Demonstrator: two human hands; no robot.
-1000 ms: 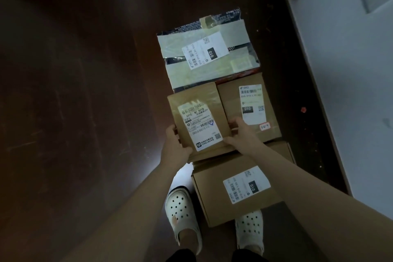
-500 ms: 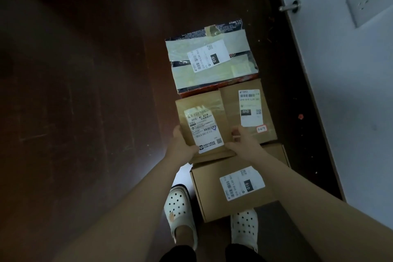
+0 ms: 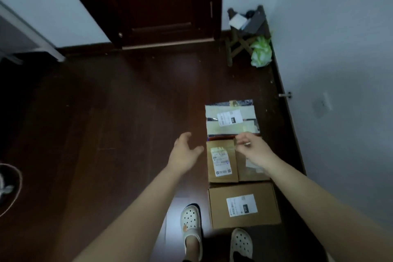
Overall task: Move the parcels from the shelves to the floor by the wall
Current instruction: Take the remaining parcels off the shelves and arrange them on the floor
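Several parcels lie in a row on the dark floor along the right wall. Nearest my feet is a large brown box (image 3: 244, 206). Beyond it a small brown box (image 3: 222, 160) with a white label lies beside another brown box (image 3: 247, 173), which my right arm partly hides. Farthest is a taped dark parcel (image 3: 231, 118). My left hand (image 3: 187, 152) hovers left of the small box, fingers spread, holding nothing. My right hand (image 3: 252, 149) hangs above the two small boxes, fingers loosely curled and empty.
A dark wooden door (image 3: 148, 6) stands ahead. In the far right corner a small wooden stool (image 3: 244, 34) carries some items, with a green bag (image 3: 261, 52) beside it. A door stopper (image 3: 285, 95) sticks out from the right wall. My white clogs (image 3: 190, 221) stand by the large box.
Both hands have let go of the small brown box, which now lies on the floor, and have lifted away. My head has tilted up, bringing the door and the corner into view.
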